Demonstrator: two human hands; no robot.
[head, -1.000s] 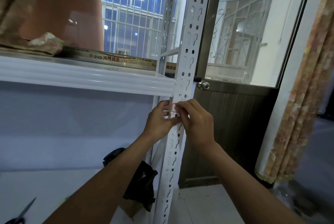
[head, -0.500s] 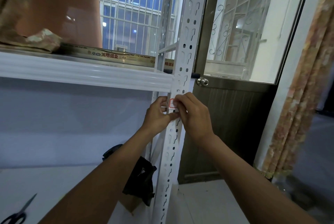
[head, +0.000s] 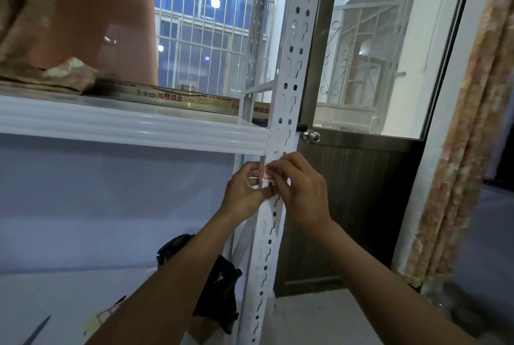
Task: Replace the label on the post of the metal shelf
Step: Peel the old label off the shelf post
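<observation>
- While the red-edged label [head: 267, 172] sits on the post [head: 288, 72] below the shelf edge [head: 139, 127], the left hand [head: 244, 191] and right hand [head: 300, 191] pinch it with curled fingertips
- Peeling off or going on, I cannot tell; the swap looks unfinished

Label [head: 267, 172] on post [head: 289, 80], just below shelf [head: 133, 129].

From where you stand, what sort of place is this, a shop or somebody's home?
Probably a storage corner in a home. A white slotted shelf post stands beside a door with a round knob, a patterned curtain hangs at the right, and barred windows show outside.
</observation>
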